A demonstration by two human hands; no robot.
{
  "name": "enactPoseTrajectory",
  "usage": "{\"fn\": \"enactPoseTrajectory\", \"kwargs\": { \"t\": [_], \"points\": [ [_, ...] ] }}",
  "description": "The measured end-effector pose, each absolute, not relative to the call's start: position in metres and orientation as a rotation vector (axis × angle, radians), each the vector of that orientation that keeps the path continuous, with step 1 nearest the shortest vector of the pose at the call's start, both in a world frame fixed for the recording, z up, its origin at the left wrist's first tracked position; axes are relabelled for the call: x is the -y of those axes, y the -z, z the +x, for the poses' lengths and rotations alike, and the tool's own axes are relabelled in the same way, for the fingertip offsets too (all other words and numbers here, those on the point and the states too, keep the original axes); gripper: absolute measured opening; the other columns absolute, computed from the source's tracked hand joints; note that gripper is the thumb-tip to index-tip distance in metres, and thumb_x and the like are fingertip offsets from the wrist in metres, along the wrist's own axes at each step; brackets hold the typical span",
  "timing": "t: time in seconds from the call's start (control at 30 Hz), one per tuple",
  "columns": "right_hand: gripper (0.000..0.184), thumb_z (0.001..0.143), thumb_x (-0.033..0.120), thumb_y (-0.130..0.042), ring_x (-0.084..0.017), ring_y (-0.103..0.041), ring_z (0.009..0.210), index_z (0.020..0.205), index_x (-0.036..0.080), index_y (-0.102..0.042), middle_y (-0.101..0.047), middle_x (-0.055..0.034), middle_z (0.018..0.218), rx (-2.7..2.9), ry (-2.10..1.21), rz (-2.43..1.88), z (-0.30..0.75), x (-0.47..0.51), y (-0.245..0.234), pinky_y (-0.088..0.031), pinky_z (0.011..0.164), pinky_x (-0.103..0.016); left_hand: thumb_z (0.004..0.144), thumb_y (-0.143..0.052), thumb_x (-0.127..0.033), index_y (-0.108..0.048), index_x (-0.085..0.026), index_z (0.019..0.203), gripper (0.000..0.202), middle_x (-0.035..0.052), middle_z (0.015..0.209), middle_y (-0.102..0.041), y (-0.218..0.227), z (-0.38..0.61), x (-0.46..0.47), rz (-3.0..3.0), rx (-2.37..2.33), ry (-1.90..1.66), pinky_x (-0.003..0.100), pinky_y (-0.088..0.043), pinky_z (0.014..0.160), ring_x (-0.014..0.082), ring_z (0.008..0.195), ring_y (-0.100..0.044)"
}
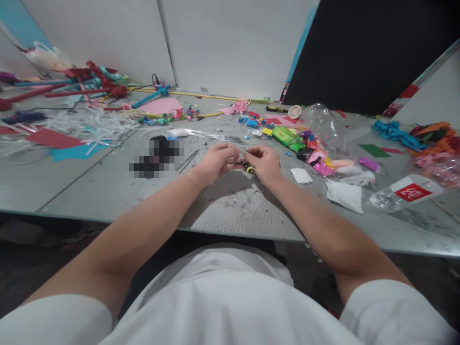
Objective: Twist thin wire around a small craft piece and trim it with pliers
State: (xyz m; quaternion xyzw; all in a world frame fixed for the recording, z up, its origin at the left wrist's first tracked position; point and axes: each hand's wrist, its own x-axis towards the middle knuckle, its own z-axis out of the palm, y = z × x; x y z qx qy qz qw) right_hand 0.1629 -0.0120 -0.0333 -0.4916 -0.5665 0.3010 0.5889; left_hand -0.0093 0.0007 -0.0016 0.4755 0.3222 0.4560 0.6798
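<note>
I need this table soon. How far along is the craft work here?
Looks done: wrapped sticks piled at the far left of the table. In hand: the left hand and right hand pinch a small piece, too small to identify. Likely left: coloured blocks and paper scraps lie loose on the right.

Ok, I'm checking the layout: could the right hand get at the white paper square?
Probably yes: the white paper square lies flat just beside the right hand, nothing between them, though its fingers hold a black-and-yellow item.

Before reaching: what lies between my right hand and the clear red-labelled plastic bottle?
Head view: between right hand and bottle, a small white paper square and a crumpled white sheet.
</note>
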Motion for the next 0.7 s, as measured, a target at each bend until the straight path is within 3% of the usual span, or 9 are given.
{"fn": "enactPoseTrajectory", "kwargs": {
  "t": [0.23,0.47,0.7],
  "points": [
    [0.015,0.079,0.035,-0.079,-0.019,-0.072,0.072,0.08,0.021,-0.072,-0.076,-0.0011,0.075,1.382,-0.698,-1.135,0.1651,0.0077,0.0337,-0.06,0.079,-0.037,0.077,-0.076,-0.014,-0.066,-0.017,0.074,0.01,0.0,0.066,-0.064,0.0034,-0.011,-0.0048,1.052,-0.736,-1.008,0.031,-0.064,0.071,0.0129,0.064,-0.066],
    [0.014,0.078,0.034,-0.081,-0.02,-0.072,0.081,0.079,0.022,-0.073,-0.077,-0.0019,0.08,1.38,-0.595,-1.184,0.1655,0.0069,0.0369,-0.058,0.088,-0.039,0.078,-0.077,-0.014,-0.067,-0.016,0.074,0.011,0.0001,0.068,-0.063,0.0014,-0.0102,-0.0028,1.04,-0.743,-0.989,0.032,-0.063,0.075,0.012,0.064,-0.065],
    [0.015,0.083,0.036,-0.078,-0.021,-0.072,0.076,0.084,0.021,-0.074,-0.076,-0.0029,0.078,1.385,-0.561,-1.205,0.1616,0.0141,0.0378,-0.059,0.083,-0.039,0.083,-0.077,-0.013,-0.066,-0.016,0.074,0.014,-0.0008,0.066,-0.062,0.0013,-0.0094,-0.0023,1.023,-0.761,-0.983,0.033,-0.062,0.077,0.0122,0.064,-0.064]
  ]
}}
